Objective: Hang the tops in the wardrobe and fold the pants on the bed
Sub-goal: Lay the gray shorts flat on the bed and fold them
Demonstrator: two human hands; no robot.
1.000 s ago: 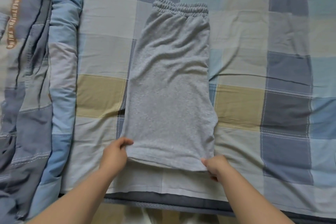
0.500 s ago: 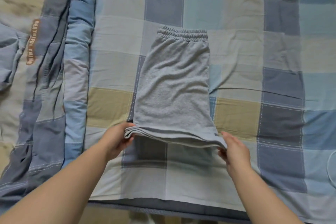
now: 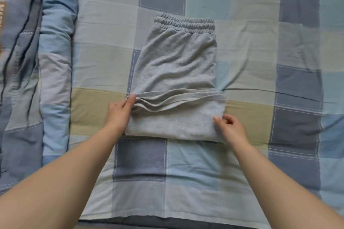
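Note:
Grey sweat shorts (image 3: pixel 176 57) lie on the checked bed sheet (image 3: pixel 251 42), elastic waistband at the far end. Their lower part is doubled up over the middle, so the hems form a ridge across the fabric. My left hand (image 3: pixel 119 115) pinches the left end of those hems between thumb and fingers. My right hand (image 3: pixel 230 128) sits at the right edge of the folded part, its thumb touching the cloth and its fingers loosely bent, gripping nothing. No tops or wardrobe are in view.
A rolled blue and grey quilt (image 3: pixel 54 61) runs along the left side of the bed. A crease crosses the sheet to the right of the shorts. The bed's near edge is just below my forearms.
Both hands carried the lifted hems away from me and laid them over the middle of the shorts. My right hand has let go of its corner.

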